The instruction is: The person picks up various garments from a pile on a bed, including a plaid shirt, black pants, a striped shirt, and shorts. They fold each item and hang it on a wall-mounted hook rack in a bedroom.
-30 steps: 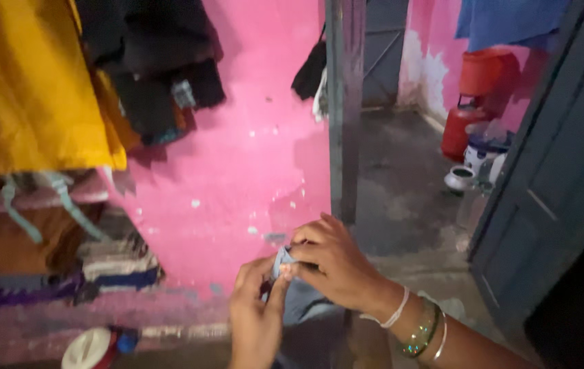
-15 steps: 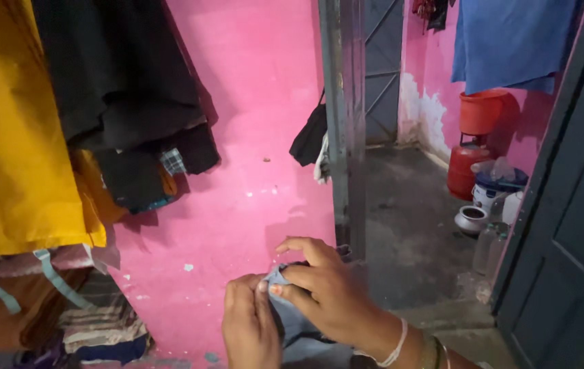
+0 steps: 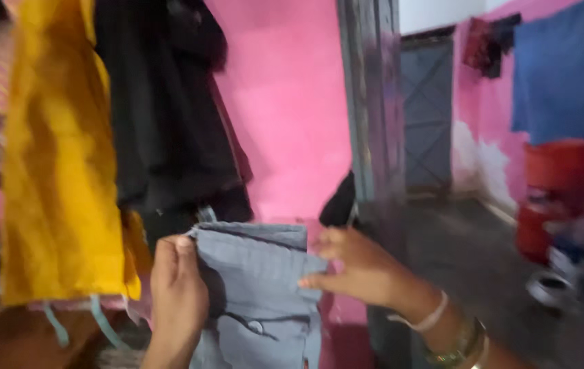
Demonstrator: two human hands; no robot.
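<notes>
Grey-blue cotton, a pair of folded trousers with a dark button point(image 3: 257, 294), hangs at 6 o'clock in the view, held up in front of the pink wall by both hands. The left hand point(image 3: 178, 297) is closed on the garment's upper left corner, at about 7 o'clock, fingers curled over the waistband edge and thumb hidden behind the cloth. The right hand point(image 3: 367, 270), at about 5 o'clock, pinches the right edge of the waistband between thumb and fingers, which lie fairly flat along the fabric; its wrist carries a white band and glittering green and gold bangles point(image 3: 459, 342). The trousers are spread between the two hands, waistband on top, the button just below the middle.

Just beyond the left hand, at 9 o'clock, a long mustard-yellow garment point(image 3: 59, 171) hangs down, with pale blue-green ties dangling below its hem. Beside it, toward 11 o'clock, hang black clothes point(image 3: 169, 116), touching the yellow one. Behind everything runs the bright pink painted wall point(image 3: 292, 102).

At 12 to 1 o'clock stands a grey door frame post point(image 3: 374, 102), with a small black cloth hanging by its foot. Past it, at 2 o'clock, a grey panelled door point(image 3: 427, 116) closes the far end of a dark concrete floor. At 3 o'clock a blue cloth point(image 3: 565, 75) hangs over a red bucket on a red cylinder point(image 3: 555, 191), all blurred, with pale vessels on the floor below.
</notes>
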